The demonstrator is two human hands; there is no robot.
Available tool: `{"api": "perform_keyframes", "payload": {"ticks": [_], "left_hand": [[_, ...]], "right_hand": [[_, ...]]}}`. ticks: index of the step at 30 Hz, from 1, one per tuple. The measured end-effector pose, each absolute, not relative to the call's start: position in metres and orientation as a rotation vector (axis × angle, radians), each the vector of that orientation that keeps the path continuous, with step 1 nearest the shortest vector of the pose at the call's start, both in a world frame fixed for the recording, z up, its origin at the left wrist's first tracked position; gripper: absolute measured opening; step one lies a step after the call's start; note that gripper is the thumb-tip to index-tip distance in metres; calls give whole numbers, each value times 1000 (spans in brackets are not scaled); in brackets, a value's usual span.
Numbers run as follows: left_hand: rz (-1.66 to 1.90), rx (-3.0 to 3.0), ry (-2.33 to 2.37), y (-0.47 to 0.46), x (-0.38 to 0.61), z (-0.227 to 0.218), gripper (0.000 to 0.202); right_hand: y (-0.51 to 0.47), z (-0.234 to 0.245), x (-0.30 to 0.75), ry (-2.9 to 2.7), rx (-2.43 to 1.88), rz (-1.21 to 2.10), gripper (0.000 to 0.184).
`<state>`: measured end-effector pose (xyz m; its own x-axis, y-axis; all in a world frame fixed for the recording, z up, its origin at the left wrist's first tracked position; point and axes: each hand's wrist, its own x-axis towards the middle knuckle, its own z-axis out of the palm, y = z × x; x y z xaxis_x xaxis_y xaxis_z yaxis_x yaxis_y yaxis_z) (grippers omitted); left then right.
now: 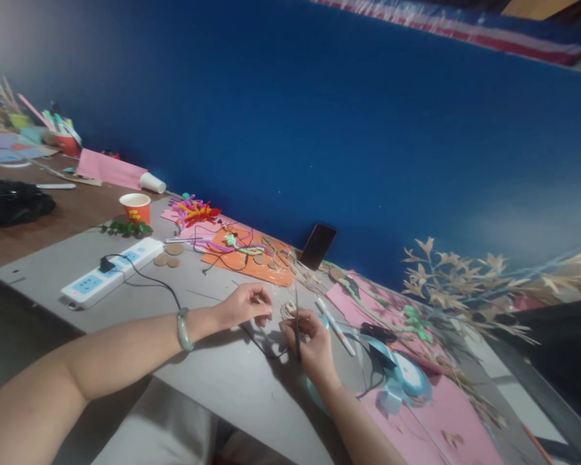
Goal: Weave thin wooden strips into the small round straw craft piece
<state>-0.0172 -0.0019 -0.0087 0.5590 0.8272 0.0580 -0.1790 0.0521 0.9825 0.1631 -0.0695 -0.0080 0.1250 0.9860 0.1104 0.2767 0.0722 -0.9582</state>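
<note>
My left hand (249,305) is over the grey tabletop (198,361), a bangle (184,330) on its wrist. Its fingers are curled together, and what they pinch, if anything, is too small to name. Close by on the right, my right hand (310,343) is closed on a thin dark stick-like tool (297,323), which stands nearly upright. A small pale coil (288,310), like cord, shows at the fingertips of my right hand; I cannot tell whether they grip it. Beside that hand lies a white marker (336,327).
A white power strip (113,274) with a black cable lies left, near a red paper cup (136,208). Behind are an orange sheet (275,272), colourful pipe cleaners (193,212) and a leaning phone (317,246). Blue ribbon (409,378) and dried stems (445,284) lie right.
</note>
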Motion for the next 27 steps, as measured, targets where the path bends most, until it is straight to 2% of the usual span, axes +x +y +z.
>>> {"api": "perform_keyframes", "payload": {"ticks": [10, 16, 27], "left_hand": [[775, 1523, 575, -8, -17, -12, 17], [743, 1402, 591, -3, -14, -21, 39], [747, 1326, 650, -4, -15, -13, 29]], "right_hand": [[-68, -10, 162, -1237, -1275, 1118, 46], [-69, -10, 159, -1217, -1289, 1074, 48], [-68, -13, 160, -1330, -1373, 927, 44]]}}
